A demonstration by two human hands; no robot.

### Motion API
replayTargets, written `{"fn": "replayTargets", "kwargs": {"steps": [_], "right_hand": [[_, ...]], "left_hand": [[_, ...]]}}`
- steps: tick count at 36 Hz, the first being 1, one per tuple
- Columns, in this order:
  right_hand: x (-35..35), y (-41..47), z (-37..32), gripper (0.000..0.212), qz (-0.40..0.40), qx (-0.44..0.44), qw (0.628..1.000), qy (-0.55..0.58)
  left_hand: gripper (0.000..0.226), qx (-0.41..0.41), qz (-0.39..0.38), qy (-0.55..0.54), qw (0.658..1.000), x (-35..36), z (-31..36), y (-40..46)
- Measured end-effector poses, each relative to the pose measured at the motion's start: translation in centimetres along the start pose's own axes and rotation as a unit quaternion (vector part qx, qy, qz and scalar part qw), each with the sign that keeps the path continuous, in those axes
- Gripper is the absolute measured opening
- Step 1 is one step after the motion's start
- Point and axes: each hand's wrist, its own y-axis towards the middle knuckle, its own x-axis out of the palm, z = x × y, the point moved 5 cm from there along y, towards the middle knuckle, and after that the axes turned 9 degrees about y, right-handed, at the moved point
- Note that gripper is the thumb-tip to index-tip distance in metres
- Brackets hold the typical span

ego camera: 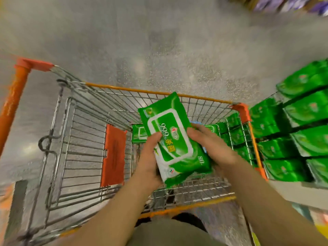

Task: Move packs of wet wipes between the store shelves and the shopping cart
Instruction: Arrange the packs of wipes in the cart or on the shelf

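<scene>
- Two hands grip one green wipes pack [170, 139] above the cart [85, 139] — left hand [150, 157] at 7 o'clock, right hand [211, 144] at 3.
- More packs [301, 125] stacked on the shelf at 3 o'clock.

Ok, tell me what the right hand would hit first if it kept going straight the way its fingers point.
The right hand points up-left against the green wipes pack held over the cart, so it would press into that pack at once. Its fingertips already touch it; the left hand grips the other edge.
</scene>
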Motion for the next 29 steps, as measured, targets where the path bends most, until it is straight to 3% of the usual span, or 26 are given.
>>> {"fn": "replayTargets", "kwargs": {"steps": [4,7,8,11,14,19,27,29], "right_hand": [[-1.8,-4.6,-1.2,0.091,0.092,-0.060,0.992,0.054],[-2.5,-8.1,-1.2,0.055,0.150,-0.107,0.975,0.126],[-2.6,-9.3,-0.9,0.053,0.168,-0.114,0.966,0.157],[-2.6,-13.2,0.5,0.060,0.204,-0.145,0.939,0.234],[-2.1,-16.8,1.8,0.070,0.215,-0.220,0.903,0.301],[-1.6,-21.7,3.1,0.123,0.236,-0.350,0.816,0.395],[-4.8,-30.7,6.6,0.137,0.325,-0.465,0.702,0.431],[-6.0,-33.4,7.9,0.141,0.343,-0.491,0.677,0.427]], "left_hand": [[0.042,0.026,-0.051,-0.016,0.998,3.0,1.2,-2.1],[0.047,0.017,-0.110,0.005,0.994,5.8,1.4,-4.0],[0.049,0.010,-0.135,0.013,0.991,6.6,1.3,-4.6],[0.042,-0.003,-0.192,0.041,0.981,8.6,0.7,-5.7],[0.080,-0.008,-0.227,0.065,0.972,10.6,-0.5,-6.2],[0.080,-0.040,-0.291,0.092,0.951,14.8,-4.0,-8.4],[0.103,-0.136,-0.357,0.142,0.913,20.5,-13.3,-13.2],[0.093,-0.156,-0.399,0.158,0.890,21.9,-16.3,-15.5]]}}
